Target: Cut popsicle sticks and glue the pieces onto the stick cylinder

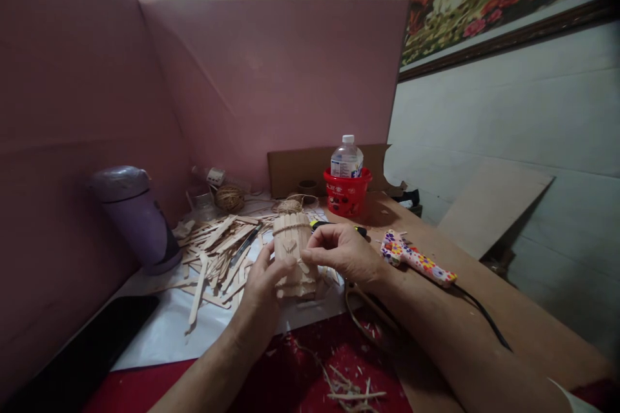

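A barrel-shaped holder made of wooden craft sticks (293, 281) stands upright in the middle, bound with twine near its top and bottom. Small pale pieces are stuck to its front. My left hand (264, 281) grips the holder from the left, thumb across its front. At the front right, my right hand (341, 251) has thumb and index finger pinched together against the surface; whatever lies between the fingertips is too small to make out. Behind the holder, a yellow and black tool (317, 225) is partly covered by my right hand.
Loose craft sticks (217, 239) are heaped left, beside a purple tumbler (140, 219). A red tub (346, 193) holds a plastic bottle (347, 158). A flower-patterned glue gun (416, 261) with cord lies right; scissors (358, 319) sit under my right forearm. Twine scraps (351, 390) lie in front.
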A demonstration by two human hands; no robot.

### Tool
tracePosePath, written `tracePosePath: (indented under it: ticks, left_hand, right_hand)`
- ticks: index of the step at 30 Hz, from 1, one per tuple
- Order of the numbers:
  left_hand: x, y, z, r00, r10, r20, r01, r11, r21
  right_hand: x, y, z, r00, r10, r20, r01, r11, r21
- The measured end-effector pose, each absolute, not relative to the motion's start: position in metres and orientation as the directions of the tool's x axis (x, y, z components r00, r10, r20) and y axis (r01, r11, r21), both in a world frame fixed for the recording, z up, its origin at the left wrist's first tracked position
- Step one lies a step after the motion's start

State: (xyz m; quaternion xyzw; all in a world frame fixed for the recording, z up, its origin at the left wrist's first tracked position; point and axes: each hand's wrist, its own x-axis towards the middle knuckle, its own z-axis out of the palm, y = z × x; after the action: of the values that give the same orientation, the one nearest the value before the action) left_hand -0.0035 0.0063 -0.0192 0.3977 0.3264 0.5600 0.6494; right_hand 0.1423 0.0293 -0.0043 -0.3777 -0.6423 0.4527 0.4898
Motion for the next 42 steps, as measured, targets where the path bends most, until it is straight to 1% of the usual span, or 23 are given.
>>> tracePosePath:
  ticks: [4, 9, 13, 16, 27, 30, 35, 42]
  left_hand:
    - [-0.002, 0.012, -0.027, 0.122, 0.992, 0.032, -0.458, 0.028, 0.888]
    - [-0.004, 0.013, -0.028, 0.097, 0.995, 0.03, -0.431, 0.014, 0.902]
    - [-0.005, 0.01, -0.024, 0.105, 0.993, 0.049, -0.428, 0.0, 0.904]
    - [-0.004, 0.008, -0.021, 0.097, 0.994, 0.048, -0.425, -0.002, 0.905]
    - [-0.006, 0.005, -0.017, 0.09, 0.996, 0.02, -0.467, 0.024, 0.884]
    - [-0.006, 0.007, -0.019, 0.098, 0.995, 0.024, -0.455, 0.023, 0.89]
    - [-0.006, 0.008, -0.022, 0.102, 0.994, 0.032, -0.45, 0.018, 0.893]
    - [-0.005, 0.007, -0.023, 0.059, 0.998, -0.001, -0.44, 0.027, 0.898]
  right_hand:
    - [0.145, 0.032, -0.004, -0.268, 0.928, 0.259, 0.063, 0.286, -0.956]
    - [0.145, 0.033, -0.003, -0.299, 0.917, 0.264, -0.002, 0.276, -0.961]
    - [0.141, 0.033, -0.004, -0.24, 0.913, 0.331, -0.033, 0.333, -0.942]
    - [0.138, 0.035, -0.008, -0.217, 0.912, 0.348, -0.038, 0.348, -0.937]
    - [0.134, 0.031, -0.01, -0.225, 0.909, 0.351, -0.055, 0.348, -0.936]
    - [0.133, 0.03, -0.01, -0.226, 0.905, 0.361, -0.067, 0.355, -0.933]
    - [0.131, 0.029, -0.01, -0.23, 0.913, 0.336, -0.071, 0.328, -0.942]
    - [0.132, 0.029, -0.01, -0.224, 0.919, 0.323, -0.041, 0.323, -0.946]
